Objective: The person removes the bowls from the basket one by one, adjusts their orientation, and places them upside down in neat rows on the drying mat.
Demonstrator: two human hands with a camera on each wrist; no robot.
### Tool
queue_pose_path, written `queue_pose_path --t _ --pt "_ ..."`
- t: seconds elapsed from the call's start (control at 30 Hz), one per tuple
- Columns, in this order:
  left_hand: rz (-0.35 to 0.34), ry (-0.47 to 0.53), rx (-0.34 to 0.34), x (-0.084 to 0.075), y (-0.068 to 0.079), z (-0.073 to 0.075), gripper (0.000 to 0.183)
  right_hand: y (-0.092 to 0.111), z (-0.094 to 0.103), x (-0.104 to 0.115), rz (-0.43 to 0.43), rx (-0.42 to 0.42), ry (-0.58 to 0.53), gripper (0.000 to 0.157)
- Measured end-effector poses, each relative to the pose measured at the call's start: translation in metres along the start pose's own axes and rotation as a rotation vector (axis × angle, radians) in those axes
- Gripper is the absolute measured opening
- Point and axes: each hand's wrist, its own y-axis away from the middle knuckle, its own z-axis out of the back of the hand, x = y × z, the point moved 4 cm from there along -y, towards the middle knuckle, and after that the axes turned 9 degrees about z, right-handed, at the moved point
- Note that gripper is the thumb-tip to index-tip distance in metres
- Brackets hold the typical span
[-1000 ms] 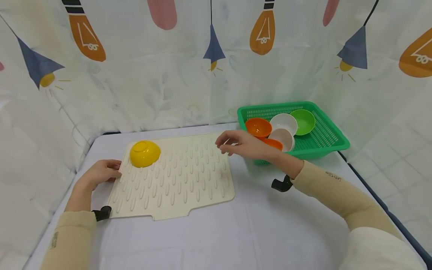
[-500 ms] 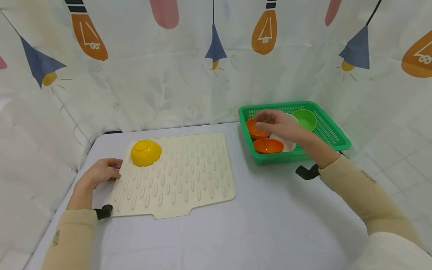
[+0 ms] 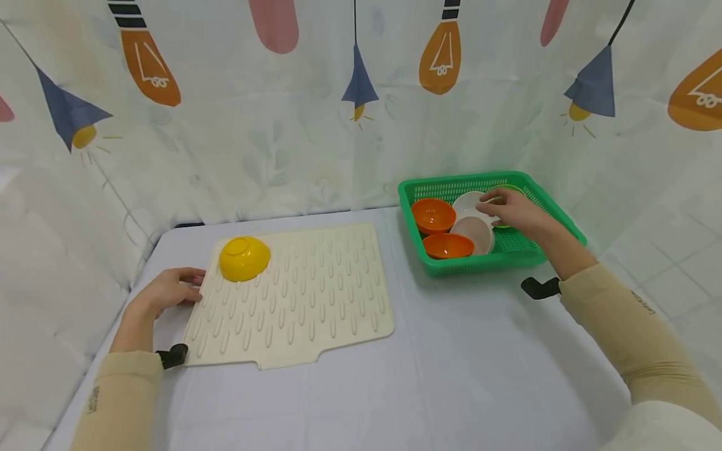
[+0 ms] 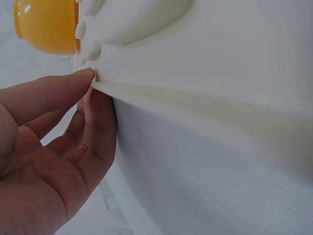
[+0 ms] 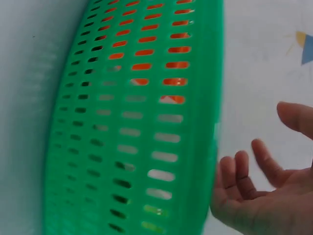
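Observation:
A cream drying mat (image 3: 316,294) with raised oval ridges lies on the table. My left hand (image 3: 172,291) pinches its left edge; in the left wrist view the thumb (image 4: 73,85) is on top and fingers are underneath. Upside down on the mat's back left corner sits a yellow bowl (image 3: 244,259). My right hand (image 3: 519,213) hovers over the green basket (image 3: 434,268), fingers loosely bent and apart, holding nothing. Below and behind it is a light green bowl (image 3: 510,187), mostly hidden. The right wrist view shows that hand (image 5: 264,191) beyond the basket's slotted wall.
Two orange bowls (image 3: 433,216), a white bowl (image 3: 467,203) and a pale pink bowl (image 3: 476,233) share the basket. A white cloth (image 3: 361,401) covers the table. A patterned curtain (image 3: 293,138) hangs right behind it.
My right hand has moved right from the mat's right side, across the orange bowls, to above the green bowl. The left hand and yellow bowl have stayed in place.

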Motion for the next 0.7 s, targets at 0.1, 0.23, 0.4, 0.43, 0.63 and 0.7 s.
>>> queue_pose_path --t 0.1,0.23,0.4,0.43,0.63,0.7 --pt "0.003 0.0 0.001 0.001 0.001 0.0 0.069 0.001 0.001 -0.011 -0.066 0.031 -0.027 0.073" --pt "0.014 -0.001 0.0 0.002 0.002 0.001 0.07 0.002 0.001 -0.019 -0.115 0.067 -0.03 0.075" --pt "0.024 0.0 0.005 0.002 0.002 0.001 0.07 0.003 -0.002 -0.026 -0.155 0.143 -0.042 0.073" --pt "0.024 0.003 0.005 0.001 0.002 0.001 0.07 0.003 -0.003 -0.027 -0.16 0.158 -0.042 0.072" --pt "0.017 0.006 0.007 0.001 0.002 0.001 0.069 0.004 -0.006 -0.034 -0.177 0.191 -0.067 0.072" --pt "0.017 0.005 0.005 0.001 0.001 0.001 0.069 0.004 -0.006 -0.036 -0.177 0.191 -0.08 0.072"
